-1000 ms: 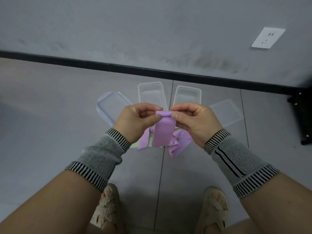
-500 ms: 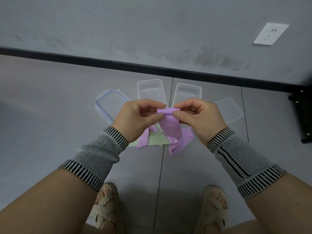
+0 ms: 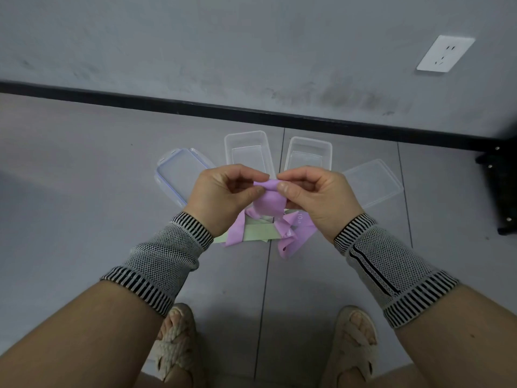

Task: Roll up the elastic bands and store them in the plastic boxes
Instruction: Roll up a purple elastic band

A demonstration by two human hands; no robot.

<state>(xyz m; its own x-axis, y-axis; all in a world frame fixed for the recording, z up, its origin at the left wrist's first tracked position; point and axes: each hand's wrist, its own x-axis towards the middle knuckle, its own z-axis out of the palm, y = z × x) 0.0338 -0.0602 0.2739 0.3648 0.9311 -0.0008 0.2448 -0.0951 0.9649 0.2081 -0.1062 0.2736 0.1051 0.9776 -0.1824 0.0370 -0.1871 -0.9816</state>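
Lids [image 3: 373, 186] flank two boxes [image 3: 247, 152] beyond hands [image 3: 272, 193] pinching purple band [image 3: 270, 205].

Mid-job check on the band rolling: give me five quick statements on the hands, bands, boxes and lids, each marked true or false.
1. Both hands pinch the purple band. True: the left hand and right hand hold its rolled top end.
2. A rolled band already lies in the left box. False: both it and the right box show nothing inside.
3. A green band lies on the floor under the purple one. True.
4. Both boxes have their lids on. False: the blue-edged lid lies left of the boxes, the clear lid right of them.
5. The purple band is fully rolled. False: most of it hangs loose down to the floor.
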